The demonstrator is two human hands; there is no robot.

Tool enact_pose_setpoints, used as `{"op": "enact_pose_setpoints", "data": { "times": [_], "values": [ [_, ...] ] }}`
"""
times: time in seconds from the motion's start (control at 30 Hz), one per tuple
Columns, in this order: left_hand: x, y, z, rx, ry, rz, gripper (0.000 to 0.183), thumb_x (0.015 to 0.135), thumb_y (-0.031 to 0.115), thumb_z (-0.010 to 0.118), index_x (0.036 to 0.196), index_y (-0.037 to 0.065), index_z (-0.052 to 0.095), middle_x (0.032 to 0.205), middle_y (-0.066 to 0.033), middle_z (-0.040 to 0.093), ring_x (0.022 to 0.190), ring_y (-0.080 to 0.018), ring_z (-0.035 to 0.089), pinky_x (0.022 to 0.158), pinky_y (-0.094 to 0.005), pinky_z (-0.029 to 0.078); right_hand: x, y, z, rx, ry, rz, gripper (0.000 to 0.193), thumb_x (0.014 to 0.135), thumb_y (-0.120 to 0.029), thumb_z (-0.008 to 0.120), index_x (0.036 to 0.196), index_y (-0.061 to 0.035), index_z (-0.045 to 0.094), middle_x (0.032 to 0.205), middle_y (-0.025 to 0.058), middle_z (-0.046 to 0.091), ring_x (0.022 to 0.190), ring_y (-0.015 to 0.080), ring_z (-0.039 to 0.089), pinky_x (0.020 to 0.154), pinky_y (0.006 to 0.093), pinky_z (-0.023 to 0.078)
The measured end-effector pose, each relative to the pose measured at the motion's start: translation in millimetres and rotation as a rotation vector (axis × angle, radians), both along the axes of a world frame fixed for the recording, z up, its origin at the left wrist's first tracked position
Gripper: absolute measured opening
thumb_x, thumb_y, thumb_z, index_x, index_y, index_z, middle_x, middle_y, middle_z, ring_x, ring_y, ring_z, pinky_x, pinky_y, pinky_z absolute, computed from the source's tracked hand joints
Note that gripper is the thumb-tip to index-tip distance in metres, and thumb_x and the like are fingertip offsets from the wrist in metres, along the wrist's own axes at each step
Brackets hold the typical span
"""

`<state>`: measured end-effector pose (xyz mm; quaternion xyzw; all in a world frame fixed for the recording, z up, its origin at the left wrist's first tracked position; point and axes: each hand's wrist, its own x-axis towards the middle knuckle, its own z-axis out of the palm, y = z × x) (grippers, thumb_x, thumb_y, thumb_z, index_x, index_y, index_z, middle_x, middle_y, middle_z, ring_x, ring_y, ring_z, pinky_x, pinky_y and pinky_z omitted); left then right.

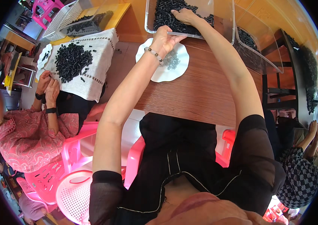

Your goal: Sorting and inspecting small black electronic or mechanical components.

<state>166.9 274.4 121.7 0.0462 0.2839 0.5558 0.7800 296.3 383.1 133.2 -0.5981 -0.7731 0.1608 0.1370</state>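
My left hand (163,42), a beaded bracelet on its wrist, is closed on the near rim of a clear plastic bin (224,22) at the top of the view. Many short black tube-like pieces (162,18) fill the bin's left side. Inside it my right hand (186,17) lies over these pieces, fingers stretched to the left and touching the heap. Under my left wrist, a white scalloped plate (181,69) holds a small pile of clear little pieces (171,60). Part of that plate is hidden by my left hand and forearm.
A brown wood-grain table (196,90) lies before me. Another clear bin (260,48) stands at the right. On the left, a co-worker's hands (49,85) work beside a white cloth (101,56) bearing a black heap. Pink plastic chairs (78,142) stand nearby.
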Motion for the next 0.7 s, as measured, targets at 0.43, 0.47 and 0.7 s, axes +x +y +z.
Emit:
{"op": "enact_pose_setpoints", "data": {
  "times": [0.43,0.47,0.7],
  "values": [
    [11.4,12.4,-4.4,0.000,-0.055,-0.047,0.034,0.079,-0.005,0.036,0.105,-0.025,0.028,0.134,-0.0420,0.027,0.127,-0.0593,0.028,0.104,-0.0641,0.036,54.6,16.7,3.4,-0.070,0.383,-0.288,0.054,0.087,-0.044,0.040,0.088,0.0047,0.064,0.088,0.0231,0.063,0.082,0.0368,0.062,0.069,0.0463,0.051],
    [3.0,11.0,-8.8,0.012,-0.059,-0.041,0.036,0.079,-0.005,0.035,0.108,-0.026,0.027,0.134,-0.0422,0.027,0.127,-0.0595,0.028,0.104,-0.0638,0.036,42.9,10.7,4.5,-0.201,0.491,-0.306,0.051,0.087,-0.044,0.040,0.079,0.0016,0.062,0.076,0.0165,0.061,0.071,0.0313,0.061,0.056,0.0449,0.050],
    [-2.1,18.8,-9.5,0.000,-0.055,-0.065,0.036,0.080,-0.005,0.036,0.108,-0.020,0.021,0.130,-0.0427,0.026,0.122,-0.0609,0.031,0.099,-0.0659,0.040,62.9,9.9,7.3,-0.353,0.719,-0.259,0.043,0.094,-0.047,0.037,0.093,-0.0094,0.056,0.071,0.0052,0.054,0.054,0.0176,0.048,0.039,0.0328,0.040]
  ]
}}
